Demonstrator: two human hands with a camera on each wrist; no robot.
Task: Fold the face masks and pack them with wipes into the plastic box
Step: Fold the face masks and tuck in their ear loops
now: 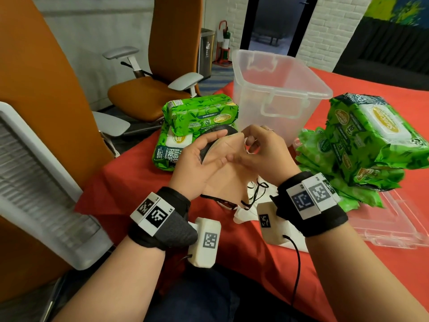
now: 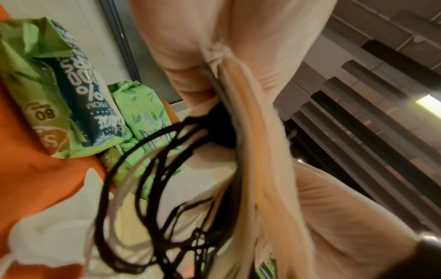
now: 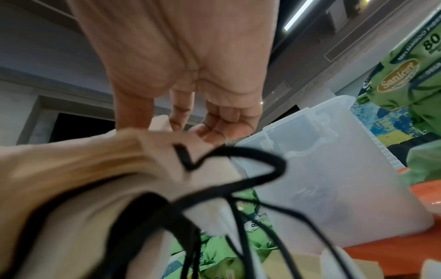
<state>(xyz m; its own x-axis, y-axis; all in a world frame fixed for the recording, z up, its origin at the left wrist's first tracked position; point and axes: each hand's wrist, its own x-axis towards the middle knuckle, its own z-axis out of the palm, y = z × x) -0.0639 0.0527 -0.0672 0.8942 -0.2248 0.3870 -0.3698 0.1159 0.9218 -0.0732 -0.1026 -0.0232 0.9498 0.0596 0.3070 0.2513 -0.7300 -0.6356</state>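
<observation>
Both hands hold a peach mask (image 1: 228,173) above the tabletop (image 1: 139,177).
Left hand (image 1: 197,163) grips its side; right hand (image 1: 262,152) pinches its top edge; box (image 1: 278,89) at 12 o'clock.

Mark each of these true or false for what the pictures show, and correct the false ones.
1. Both hands hold a beige face mask. True: the left hand and the right hand hold the beige face mask above the table.
2. The plastic box is full of wipes. False: the plastic box looks empty.
3. Packs of wipes lie on both sides of the box. True: the left stack, the right pile.
4. The lid is on the box. False: the lid lies on the red tablecloth.
</observation>
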